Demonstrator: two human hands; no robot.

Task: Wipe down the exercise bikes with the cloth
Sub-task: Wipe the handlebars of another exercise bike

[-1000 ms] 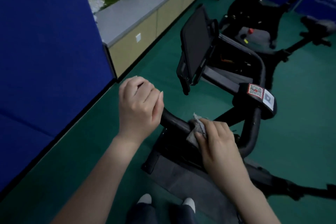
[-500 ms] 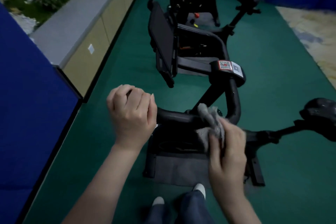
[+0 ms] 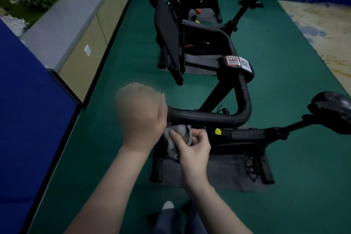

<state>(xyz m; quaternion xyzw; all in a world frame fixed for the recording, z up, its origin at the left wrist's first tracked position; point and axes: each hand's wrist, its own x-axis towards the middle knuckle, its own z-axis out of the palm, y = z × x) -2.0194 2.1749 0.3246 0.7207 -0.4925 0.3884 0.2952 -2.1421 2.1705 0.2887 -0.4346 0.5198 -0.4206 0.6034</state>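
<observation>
A blue partition [image 3: 28, 110] and low cabinet [image 3: 91, 30] line the left side. The left hand [image 3: 141, 115] (blurred) is fisted around the exercise bike's handlebar [image 3: 209, 118]. Just beneath, the right hand [image 3: 191, 148] pinches the grey cloth [image 3: 175, 135]. A saddle [image 3: 331, 109] sits rightmost.

Left hand [image 3: 141, 115] is fisted, blurred; right hand [image 3: 191, 149] curled, fingers pinched, just beside it.

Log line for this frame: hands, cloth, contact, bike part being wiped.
left hand: fist on handlebar end | right hand: holds grey cloth | cloth: just below bar, contact unclear | stage: wiping nearest bike
</observation>
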